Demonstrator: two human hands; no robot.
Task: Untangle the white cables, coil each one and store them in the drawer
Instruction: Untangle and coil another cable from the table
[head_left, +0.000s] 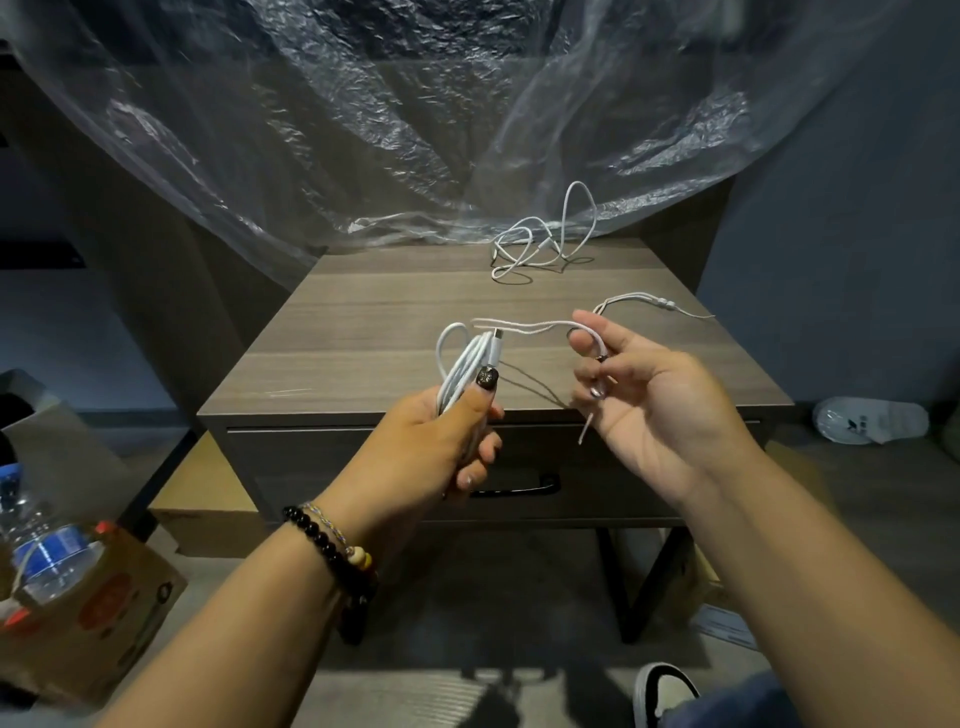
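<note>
**Coil in one hand, loose tail in the other**

The left hand (457, 421) clenches a bundled white cable (465, 364), plug end up. The right hand (639, 384) pinches a thinner white cable (540, 326) trailing toward 2 o'clock. A third tangle (540, 244) lies on the bench (363, 332) at 12 o'clock. The cables look light, limp and springy; best gripped across the loops. The drawer (389, 467) is closed.

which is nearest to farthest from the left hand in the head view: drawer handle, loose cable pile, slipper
From the left hand:
1. Drawer handle, just below it.
2. Loose cable pile, at the table's back.
3. Slipper, far right on the floor.
</note>
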